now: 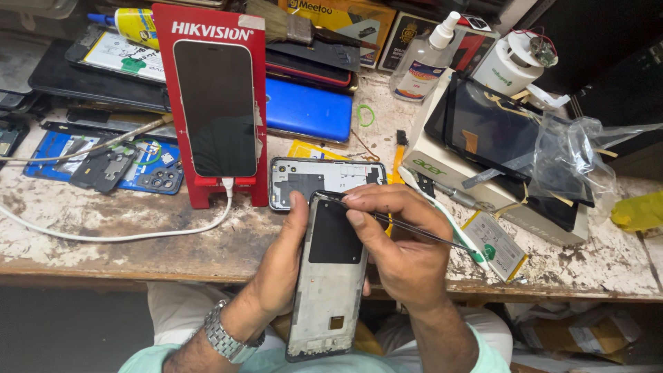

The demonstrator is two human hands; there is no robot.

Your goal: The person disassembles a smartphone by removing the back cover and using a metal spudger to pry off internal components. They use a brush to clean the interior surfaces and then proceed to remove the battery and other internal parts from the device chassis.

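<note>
Phone frame [326, 276], a bare grey mid-frame w/ a black square pad near its top, is held upright-ish over the person's lap, just in front of the workbench [103, 235] edge, top end level w/ the bench. Left hand [280, 266] comes up from below, wrist bent back, metal watch [228, 340] on it; palm cups the frame's left side, thumb pressed along the left rim near the top, so fingers are wrapped round the frame, the rest of them hidden behind it. Right hand [400, 245] arches over from the right, knuckles up, thumb and forefinger pinched on thin tweezers [407, 231] whose tip sits at the frame's top edge; the long end sticks out to the right. Other fingers curled in under the palm.

Counts: 2 hands, 1 watch, 1 pair of tweezers, 1 frame in hand. On the bench just behind it, 1 more opened phone body [324, 176], lying flat. 1 red stand [210, 103] w/ 1 dark-screened phone [214, 107] leaning on it, 1 white cable [124, 235] plugged into its bottom. 1 blue slab-like device [309, 109] behind. 1 clear squeeze bottle [421, 65] far back, 1 white box [456, 173] at right w/ dark screens on top; can't count those for sure under the plastic bag [577, 155].
</note>
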